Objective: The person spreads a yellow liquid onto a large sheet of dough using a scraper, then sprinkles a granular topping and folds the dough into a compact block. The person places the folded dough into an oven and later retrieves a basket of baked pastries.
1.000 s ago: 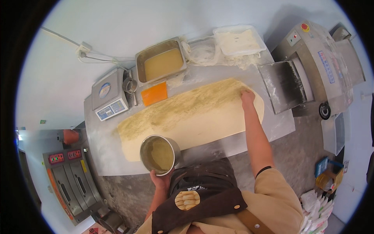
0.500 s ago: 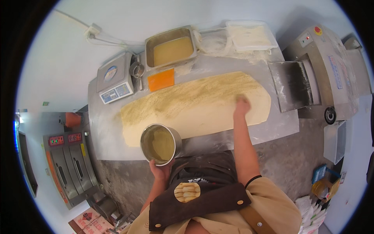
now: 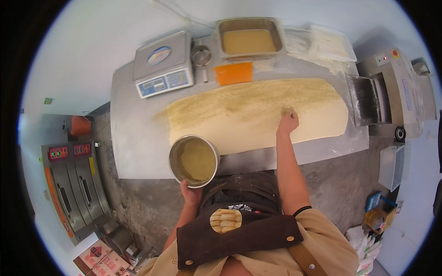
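My left hand (image 3: 190, 194) grips the near rim of a round steel bowl (image 3: 216, 156), its thumb over the edge. Inside lies a yellow-green, moist-looking paste or crumb (image 3: 197, 160). My right hand (image 3: 288, 122) is just over a wide sheet of rolled dough (image 3: 248, 136), its fingers curled together. What the fingers hold, if anything, I cannot make out. Greenish-yellow crumbs coat the far half of the sheet, while the near strip is mostly pale and bare. The bowl overlaps the sheet's near left corner.
Behind the dough are an orange scraper (image 3: 234, 73), a digital scale (image 3: 164, 64), a small steel strainer or cup (image 3: 201, 55), a steel pan of yellow liquid (image 3: 281, 46) and a white flour tub (image 3: 332, 43). A dough-rolling machine (image 3: 391, 78) adjoins the table's right end. Ovens (image 3: 76, 193) stand left.
My view has shifted, so the table's things sit farther right. My right hand has moved left along the dough relative to its right end. My left hand still holds the bowl.
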A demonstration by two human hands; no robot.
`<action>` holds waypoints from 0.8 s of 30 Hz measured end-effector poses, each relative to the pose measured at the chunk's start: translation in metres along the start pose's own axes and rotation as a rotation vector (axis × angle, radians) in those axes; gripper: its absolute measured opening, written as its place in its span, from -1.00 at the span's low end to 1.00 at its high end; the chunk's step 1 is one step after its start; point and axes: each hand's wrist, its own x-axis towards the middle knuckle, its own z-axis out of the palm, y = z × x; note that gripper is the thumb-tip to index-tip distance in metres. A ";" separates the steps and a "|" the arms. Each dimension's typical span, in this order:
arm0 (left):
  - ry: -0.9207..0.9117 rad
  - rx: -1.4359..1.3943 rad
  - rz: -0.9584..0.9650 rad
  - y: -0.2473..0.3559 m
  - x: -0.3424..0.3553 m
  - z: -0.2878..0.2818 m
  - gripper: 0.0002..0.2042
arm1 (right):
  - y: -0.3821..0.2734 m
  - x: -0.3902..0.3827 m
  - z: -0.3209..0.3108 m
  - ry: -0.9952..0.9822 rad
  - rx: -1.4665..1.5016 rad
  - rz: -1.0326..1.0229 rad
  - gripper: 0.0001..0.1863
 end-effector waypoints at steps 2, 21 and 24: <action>0.012 0.017 0.029 0.021 0.007 -0.058 -0.30 | -0.015 -0.048 0.032 -0.163 -0.324 -0.076 -0.78; 0.002 -0.006 -0.093 0.132 0.043 -0.172 -0.39 | -0.010 -0.169 0.173 0.233 -0.061 -0.252 -0.75; 0.011 -0.062 -0.140 0.135 0.038 -0.186 -0.39 | -0.021 -0.160 0.167 -0.261 -0.119 -0.026 -0.76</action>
